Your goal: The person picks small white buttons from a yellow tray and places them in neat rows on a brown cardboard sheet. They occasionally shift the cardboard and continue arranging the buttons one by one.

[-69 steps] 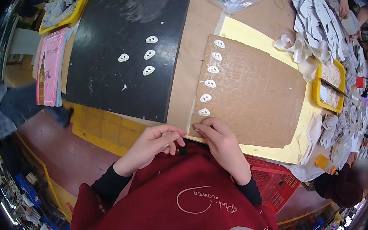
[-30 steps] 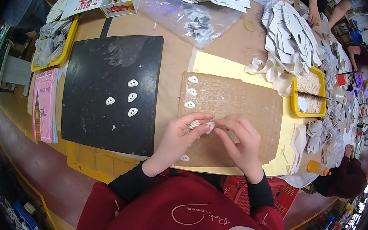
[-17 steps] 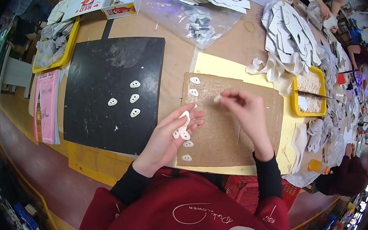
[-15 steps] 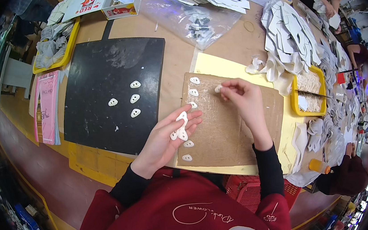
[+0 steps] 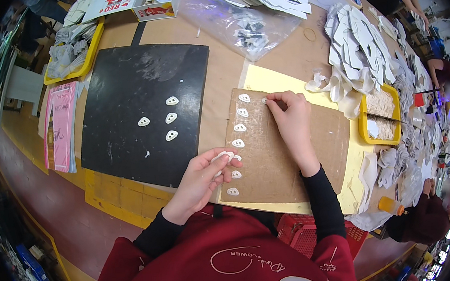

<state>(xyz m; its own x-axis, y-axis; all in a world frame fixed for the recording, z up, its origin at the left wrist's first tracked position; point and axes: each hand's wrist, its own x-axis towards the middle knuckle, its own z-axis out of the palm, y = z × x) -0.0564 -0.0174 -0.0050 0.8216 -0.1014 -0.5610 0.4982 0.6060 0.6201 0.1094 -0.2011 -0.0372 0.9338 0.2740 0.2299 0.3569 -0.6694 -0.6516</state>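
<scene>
My left hand [image 5: 199, 180] is closed round a few small white rounded-triangular pieces [image 5: 229, 155] with two holes each, over the left edge of a brown cardboard sheet [image 5: 276, 162]. My right hand [image 5: 293, 119] pinches another such piece [image 5: 265, 101] near the sheet's far edge, with most of it hidden by the fingertips. A column of matching white pieces [image 5: 241, 128] runs down the sheet's left side, from the far corner to the near one. Several more white pieces [image 5: 171, 118] lie on a black board [image 5: 122, 104] to the left.
Yellow sheeting [image 5: 279, 78] lies under the cardboard. At the right stands a yellow tray [image 5: 365, 126] of pale bits with a dark tool across it. Stacked white cutouts [image 5: 355, 44], a clear bag [image 5: 223, 20] and a pink booklet [image 5: 61, 130] surround the boards. Other people work at the right.
My right hand has carried its white piece slightly left and down onto the cardboard's far part. The fingers of my left hand have curled in round their pieces.
</scene>
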